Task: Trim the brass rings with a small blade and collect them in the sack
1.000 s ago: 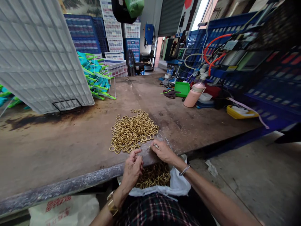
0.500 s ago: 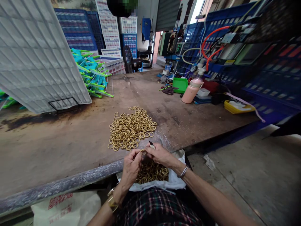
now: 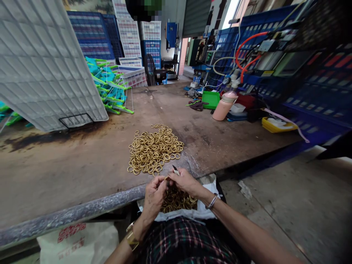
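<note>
1. Head view, hands: the left hand (image 3: pixel 153 195) pinches a gold ring (image 3: pixel 166 178) between thumb and fingertips. The right hand (image 3: pixel 189 183) is curled around a small pointed tool (image 3: pixel 176 170), pale in the body with a dark tip that points up and towards the far left. Its fingertips are right beside the ring; whether they touch it cannot be told.
2. Head view, the ring: it is at the near edge of the table (image 3: pixel 82 157), above the open bag, between the two hands. Only a thin, curved, yellowish part shows; the fingers cover the rest, so its full outline and any marks cannot be made out.
3. Head view, loose rings: a heap of rings (image 3: pixel 154 150) lies on the table just beyond the hands, slightly left. They are round, plain and brassy, with open centres, overlapping at many angles; a few lie flat at the heap's edges.
4. Head view, near side: a white bag (image 3: pixel 204 213) sits open below the table edge, holding darker gold rings (image 3: pixel 180 201).
5. Head view, far side: a pink bottle (image 3: pixel 222 110) and a green tray (image 3: pixel 211 100) are at the far right; a grey ribbed panel (image 3: pixel 52 69) leans at the left.
</note>
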Demonstrator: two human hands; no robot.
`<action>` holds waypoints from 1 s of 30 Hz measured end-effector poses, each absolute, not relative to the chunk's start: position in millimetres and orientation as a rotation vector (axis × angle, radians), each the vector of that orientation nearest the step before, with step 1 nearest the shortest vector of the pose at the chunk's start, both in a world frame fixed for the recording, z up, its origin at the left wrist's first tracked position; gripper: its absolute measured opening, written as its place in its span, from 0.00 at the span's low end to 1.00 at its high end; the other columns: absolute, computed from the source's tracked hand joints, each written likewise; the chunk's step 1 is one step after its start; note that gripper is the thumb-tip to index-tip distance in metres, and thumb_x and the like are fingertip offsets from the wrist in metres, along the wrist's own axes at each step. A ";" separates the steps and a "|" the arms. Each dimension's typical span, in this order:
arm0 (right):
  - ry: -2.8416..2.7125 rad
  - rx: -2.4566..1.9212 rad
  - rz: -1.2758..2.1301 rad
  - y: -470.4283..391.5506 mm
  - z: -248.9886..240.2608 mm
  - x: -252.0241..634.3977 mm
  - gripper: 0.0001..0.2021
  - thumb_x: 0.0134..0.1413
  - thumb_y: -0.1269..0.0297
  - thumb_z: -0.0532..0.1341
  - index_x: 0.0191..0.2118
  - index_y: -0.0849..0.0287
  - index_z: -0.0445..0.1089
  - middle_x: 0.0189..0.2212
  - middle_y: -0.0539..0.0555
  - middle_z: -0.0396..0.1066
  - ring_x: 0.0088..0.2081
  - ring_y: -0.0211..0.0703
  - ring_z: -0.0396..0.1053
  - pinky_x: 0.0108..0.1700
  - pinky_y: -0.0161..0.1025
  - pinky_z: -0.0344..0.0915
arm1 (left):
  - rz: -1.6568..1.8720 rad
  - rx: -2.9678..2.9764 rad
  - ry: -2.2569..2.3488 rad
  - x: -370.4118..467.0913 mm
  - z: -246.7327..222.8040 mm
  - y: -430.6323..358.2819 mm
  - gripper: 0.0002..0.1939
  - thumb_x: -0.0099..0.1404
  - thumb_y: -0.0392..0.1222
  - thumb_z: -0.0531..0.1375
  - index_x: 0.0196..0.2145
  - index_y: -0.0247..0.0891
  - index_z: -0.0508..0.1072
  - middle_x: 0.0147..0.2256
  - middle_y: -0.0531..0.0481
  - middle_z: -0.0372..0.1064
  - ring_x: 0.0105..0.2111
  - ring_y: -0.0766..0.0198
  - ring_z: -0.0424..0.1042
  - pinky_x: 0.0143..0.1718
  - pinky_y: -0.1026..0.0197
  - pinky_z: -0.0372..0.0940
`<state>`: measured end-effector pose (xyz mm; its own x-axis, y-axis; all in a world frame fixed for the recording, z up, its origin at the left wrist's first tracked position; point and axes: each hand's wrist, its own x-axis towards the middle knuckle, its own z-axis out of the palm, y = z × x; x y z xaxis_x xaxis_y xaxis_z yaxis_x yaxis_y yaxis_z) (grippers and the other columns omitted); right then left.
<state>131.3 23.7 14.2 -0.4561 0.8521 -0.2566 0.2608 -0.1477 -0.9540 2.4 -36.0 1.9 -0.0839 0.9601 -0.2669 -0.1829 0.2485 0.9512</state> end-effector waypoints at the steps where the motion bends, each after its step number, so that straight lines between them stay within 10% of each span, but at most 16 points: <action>1: -1.705 -1.257 1.568 24.2 15.6 130.8 0.10 0.51 0.62 0.52 0.24 0.60 0.60 0.16 0.44 0.60 0.17 0.29 0.52 0.20 0.29 0.49 | 1.161 0.824 1.260 2.4 2.4 -36.3 0.17 0.55 0.54 0.58 0.30 0.35 0.69 0.18 0.58 0.57 0.15 0.75 0.51 0.15 0.70 0.46; 30: -2.550 -1.218 0.695 14.7 1.1 128.7 0.08 0.45 0.75 0.51 0.31 0.60 0.64 0.24 0.50 0.65 0.25 0.36 0.57 0.28 0.34 0.45 | 1.150 0.780 1.142 -4.5 -9.2 -40.4 0.16 0.58 0.54 0.56 0.27 0.38 0.61 0.18 0.59 0.57 0.14 0.75 0.49 0.14 0.71 0.46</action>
